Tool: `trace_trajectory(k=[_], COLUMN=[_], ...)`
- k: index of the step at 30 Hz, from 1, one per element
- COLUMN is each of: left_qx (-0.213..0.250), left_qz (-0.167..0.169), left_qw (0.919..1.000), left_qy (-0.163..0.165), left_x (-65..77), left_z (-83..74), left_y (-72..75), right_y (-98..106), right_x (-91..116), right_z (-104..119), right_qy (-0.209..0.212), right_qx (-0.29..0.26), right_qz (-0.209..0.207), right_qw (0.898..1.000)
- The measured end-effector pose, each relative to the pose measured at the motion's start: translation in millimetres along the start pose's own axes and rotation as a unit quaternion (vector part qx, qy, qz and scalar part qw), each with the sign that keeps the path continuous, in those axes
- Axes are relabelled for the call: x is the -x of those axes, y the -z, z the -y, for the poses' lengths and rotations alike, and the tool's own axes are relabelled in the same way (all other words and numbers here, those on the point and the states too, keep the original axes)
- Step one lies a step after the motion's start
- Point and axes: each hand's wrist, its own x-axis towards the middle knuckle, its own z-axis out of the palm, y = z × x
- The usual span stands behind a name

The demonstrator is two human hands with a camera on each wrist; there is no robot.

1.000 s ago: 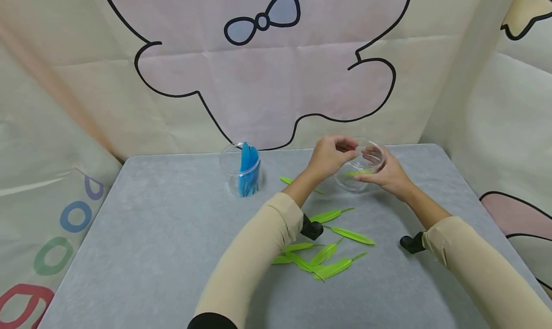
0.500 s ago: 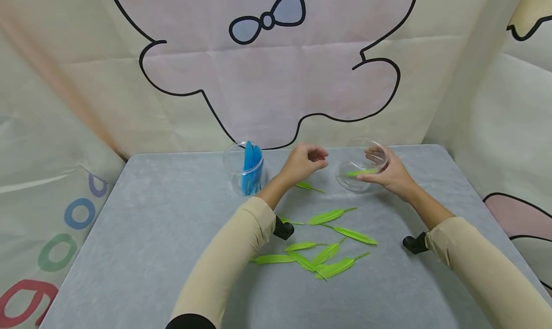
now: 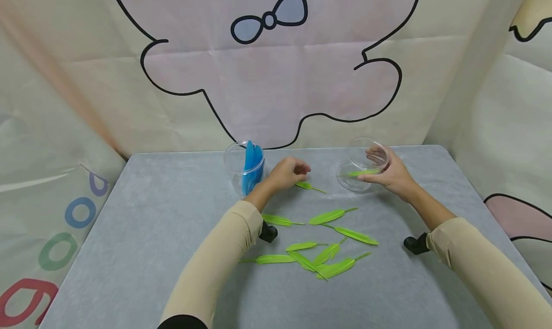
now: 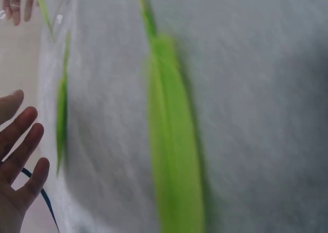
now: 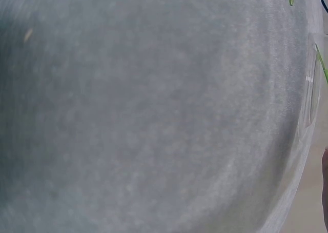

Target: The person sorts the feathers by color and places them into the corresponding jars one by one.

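My right hand (image 3: 394,173) grips a clear plastic cup (image 3: 355,183) near the table's back right, thumb at the front. Inside lies a green feather (image 3: 361,173). Toward the back middle, my left hand (image 3: 288,172) hovers close by another green feather (image 3: 309,186), partly overlapping it in the head view. The left wrist view shows the left hand's fingers (image 4: 20,151) spread and holding nothing, beside a green feather (image 4: 61,115). Only a sliver of the right hand shows at the right edge of the right wrist view.
Blue feathers (image 3: 252,168) stand in a second clear cup (image 3: 233,173) left of my left hand. Several green feathers (image 3: 334,268) lie scattered on the grey table (image 3: 151,233) in front. A printed cloth (image 3: 258,80) hangs behind the table.
My left hand has drawn back from the right cup, moving left and down toward the feather at the back middle. The right hand keeps holding its cup in place.
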Motion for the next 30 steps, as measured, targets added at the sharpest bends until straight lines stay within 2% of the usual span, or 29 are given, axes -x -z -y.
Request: trace_trajectory(k=[5,9,15,30], left_qx=[-0.042,-0.051,-0.058,-0.033], left_qz=[0.021,0.029,0.026,0.033], left_qw=[0.9988,0.9978,0.9975,0.9986], left_qy=[0.017,0.032,0.03,0.023], left_x=[3.2,5.0,5.3,7.5], left_z=[5.4,8.1,12.7,15.7], left_y=[-0.7,-1.8,-4.0,-7.3], right_y=[0,0,0,0], right_x=[0,0,1,0], right_z=[0,0,0,-1], right_qy=[-0.001,0.001,0.0,-0.004], right_qx=[-0.006,-0.01,-0.012,-0.008], right_qz=[0.0,0.001,-0.001,0.001], right_qw=[1.0,1.0,1.0,1.0])
